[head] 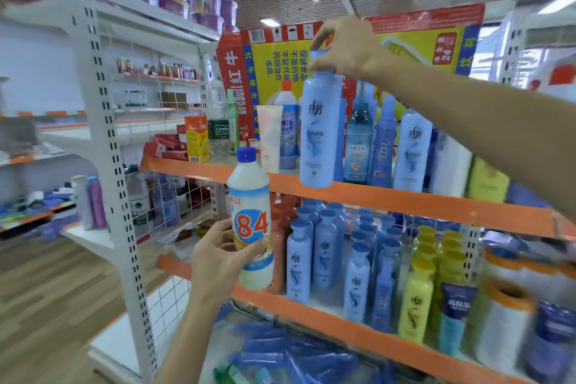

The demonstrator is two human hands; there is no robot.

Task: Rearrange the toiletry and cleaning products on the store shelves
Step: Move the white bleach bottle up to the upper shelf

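Store shelves [374, 196] hold bottles; right hand [346, 47] grips blue bottle [321, 131]; left hand [218, 256] grips 84 bottle [251, 221].

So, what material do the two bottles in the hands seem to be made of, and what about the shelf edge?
The 84 bottle, held by the left hand, looks like translucent matte plastic: milky walls, blue screw cap. The light blue bottle, gripped at its cap by the right hand, looks like opaque, slightly glossy plastic. The orange shelf edge is probably painted metal or a plastic strip; unclear.
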